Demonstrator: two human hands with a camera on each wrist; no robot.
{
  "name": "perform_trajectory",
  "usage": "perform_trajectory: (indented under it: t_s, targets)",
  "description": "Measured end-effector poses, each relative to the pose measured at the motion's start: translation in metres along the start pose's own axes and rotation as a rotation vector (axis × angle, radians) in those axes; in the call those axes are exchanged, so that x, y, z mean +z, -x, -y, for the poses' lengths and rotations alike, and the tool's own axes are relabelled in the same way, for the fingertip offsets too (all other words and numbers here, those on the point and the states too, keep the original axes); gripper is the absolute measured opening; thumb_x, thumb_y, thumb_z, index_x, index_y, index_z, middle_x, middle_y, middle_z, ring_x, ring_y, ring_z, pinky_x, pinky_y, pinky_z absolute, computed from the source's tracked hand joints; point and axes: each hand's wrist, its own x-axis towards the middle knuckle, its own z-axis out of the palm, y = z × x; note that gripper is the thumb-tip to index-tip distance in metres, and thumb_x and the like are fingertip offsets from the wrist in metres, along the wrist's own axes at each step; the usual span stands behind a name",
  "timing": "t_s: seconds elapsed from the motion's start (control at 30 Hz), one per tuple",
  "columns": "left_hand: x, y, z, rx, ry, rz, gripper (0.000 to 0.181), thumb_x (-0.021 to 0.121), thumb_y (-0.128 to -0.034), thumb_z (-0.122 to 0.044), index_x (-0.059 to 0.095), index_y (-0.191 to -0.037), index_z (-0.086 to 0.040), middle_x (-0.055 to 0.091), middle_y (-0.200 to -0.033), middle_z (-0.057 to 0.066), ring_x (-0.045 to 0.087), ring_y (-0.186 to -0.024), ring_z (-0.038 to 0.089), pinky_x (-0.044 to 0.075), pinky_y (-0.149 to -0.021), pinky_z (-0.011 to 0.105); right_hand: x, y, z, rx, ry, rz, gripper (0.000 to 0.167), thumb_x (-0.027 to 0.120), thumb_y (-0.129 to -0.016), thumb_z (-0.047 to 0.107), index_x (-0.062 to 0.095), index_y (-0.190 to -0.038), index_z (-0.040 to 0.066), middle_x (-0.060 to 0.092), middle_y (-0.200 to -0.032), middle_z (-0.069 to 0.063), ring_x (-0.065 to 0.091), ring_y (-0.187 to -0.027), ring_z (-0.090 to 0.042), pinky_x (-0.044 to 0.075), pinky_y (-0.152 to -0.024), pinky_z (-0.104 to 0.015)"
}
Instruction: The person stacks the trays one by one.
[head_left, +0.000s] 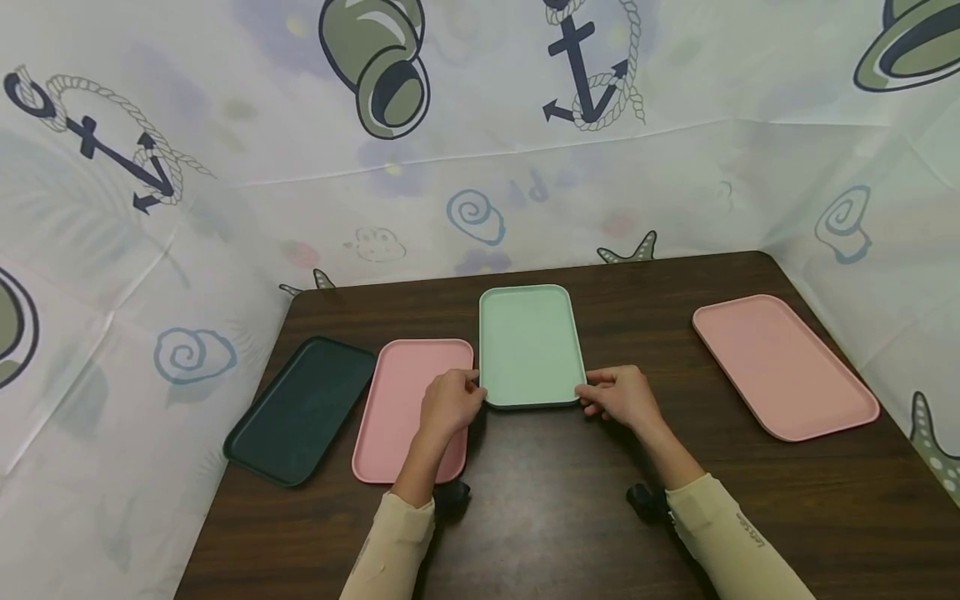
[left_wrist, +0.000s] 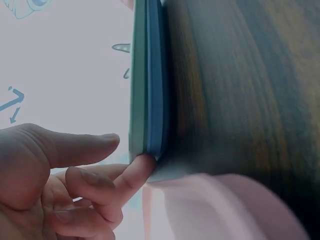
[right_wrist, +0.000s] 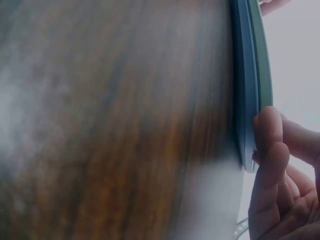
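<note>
A light green tray (head_left: 531, 346) lies flush on top of a dark blue tray (left_wrist: 157, 85), whose side shows in both wrist views. My left hand (head_left: 452, 402) is at the stack's near left corner; one fingertip touches the edge, while the thumb (left_wrist: 95, 149) stands apart from it. Under that hand and wrist lies a pink tray (head_left: 401, 400), partly covered. At the near right corner, my right hand (head_left: 621, 393) touches the stack's side with its fingertips (right_wrist: 270, 122). How much of the edge lies between those fingers is hidden.
A dark green tray (head_left: 300, 412) lies slanted at the left, against the pink one. Another pink tray (head_left: 786, 367) lies angled near the right edge of the brown wooden table (head_left: 540, 517). Patterned white cloth (head_left: 480, 125) hangs behind and at both sides.
</note>
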Motion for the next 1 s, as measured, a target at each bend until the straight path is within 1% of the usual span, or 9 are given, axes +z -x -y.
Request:
perform_trajectory:
  t_s: [0.1, 0.23, 0.3, 0.37, 0.5, 0.6, 0.73, 0.9, 1.0]
  targets:
    - [-0.001, 0.004, 0.0, 0.004, 0.015, -0.003, 0.032, 0.069, -0.0866, -0.02, 0.073, -0.118, -0.013, 0.071, -0.084, -0.004, 0.062, -0.075, 0.017, 0.047, -0.061, 0.035, 0.0, 0.002, 0.0, 0.011, -0.013, 0.003, 0.045, 0.075, -0.088, 0.022, 0.064, -0.122, -0.006, 0.073, -0.078, -0.009, 0.07, -0.064, -0.019, 0.052, -0.054, -0.031]
    - [-0.004, 0.012, 0.0, 0.006, 0.057, -0.012, 0.031, 0.069, -0.088, -0.021, 0.074, -0.117, -0.013, 0.072, -0.085, -0.004, 0.061, -0.07, 0.015, 0.046, -0.06, 0.035, -0.001, 0.007, 0.002, 0.036, -0.021, 0.006, 0.05, 0.074, -0.089, 0.026, 0.062, -0.126, -0.004, 0.073, -0.079, -0.008, 0.07, -0.064, -0.019, 0.052, -0.054, -0.031]
    - [-0.008, 0.017, 0.001, 0.007, 0.071, -0.027, 0.031, 0.069, -0.0888, -0.024, 0.073, -0.118, -0.014, 0.072, -0.088, -0.003, 0.058, -0.07, 0.013, 0.045, -0.061, 0.034, -0.003, 0.009, 0.004, 0.035, -0.013, -0.007, 0.051, 0.073, -0.09, 0.028, 0.061, -0.128, -0.004, 0.074, -0.079, -0.008, 0.07, -0.063, -0.019, 0.051, -0.052, -0.031]
    - [-0.013, 0.024, 0.003, 0.001, 0.097, -0.036, 0.032, 0.068, -0.0898, -0.025, 0.072, -0.12, -0.014, 0.072, -0.091, -0.002, 0.056, -0.064, 0.014, 0.044, -0.058, 0.034, -0.005, 0.012, 0.006, 0.03, -0.004, -0.034, 0.049, 0.072, -0.09, 0.029, 0.063, -0.127, -0.002, 0.073, -0.078, -0.008, 0.069, -0.059, -0.02, 0.05, -0.051, -0.03]
    - [-0.024, 0.04, 0.015, -0.034, 0.141, -0.051, 0.034, 0.067, -0.0916, -0.027, 0.07, -0.123, -0.014, 0.071, -0.096, 0.001, 0.048, -0.051, 0.016, 0.038, -0.049, 0.033, -0.008, 0.017, 0.012, 0.017, 0.008, -0.082, 0.043, 0.071, -0.091, 0.03, 0.067, -0.12, 0.0, 0.072, -0.074, -0.008, 0.065, -0.053, -0.021, 0.046, -0.047, -0.027]
    - [-0.034, 0.052, 0.028, -0.068, 0.157, -0.074, 0.035, 0.067, -0.0922, -0.027, 0.069, -0.124, -0.012, 0.071, -0.099, 0.004, 0.046, -0.047, 0.016, 0.036, -0.046, 0.032, -0.007, 0.02, 0.014, 0.001, -0.009, -0.077, 0.038, 0.071, -0.091, 0.03, 0.07, -0.115, 0.001, 0.072, -0.072, -0.008, 0.065, -0.051, -0.021, 0.045, -0.047, -0.027]
    - [-0.046, 0.068, 0.048, -0.136, 0.132, -0.113, 0.037, 0.065, -0.0933, -0.028, 0.068, -0.126, -0.012, 0.07, -0.103, 0.006, 0.051, -0.057, 0.016, 0.04, -0.052, 0.032, 0.003, 0.024, 0.02, -0.03, -0.022, -0.001, 0.034, 0.071, -0.091, 0.031, 0.072, -0.109, 0.002, 0.071, -0.072, -0.007, 0.065, -0.053, -0.021, 0.045, -0.046, -0.028]
    - [-0.061, 0.09, 0.077, -0.288, 0.117, -0.154, 0.039, 0.061, -0.0945, -0.031, 0.066, -0.128, -0.012, 0.069, -0.105, 0.008, 0.056, -0.073, 0.021, 0.04, -0.061, 0.036, 0.026, 0.029, 0.033, -0.066, 0.018, 0.161, 0.034, 0.069, -0.092, 0.035, 0.074, -0.102, 0.003, 0.071, -0.07, -0.004, 0.065, -0.053, -0.022, 0.04, -0.043, -0.028]
    - [-0.068, 0.103, 0.092, -0.386, 0.12, -0.168, 0.042, 0.061, -0.0949, -0.032, 0.064, -0.13, -0.01, 0.068, -0.109, 0.011, 0.057, -0.087, 0.027, 0.041, -0.069, 0.043, 0.044, 0.032, 0.041, -0.074, 0.022, 0.257, 0.034, 0.069, -0.092, 0.036, 0.075, -0.1, 0.003, 0.07, -0.069, -0.004, 0.066, -0.054, -0.022, 0.041, -0.043, -0.028]
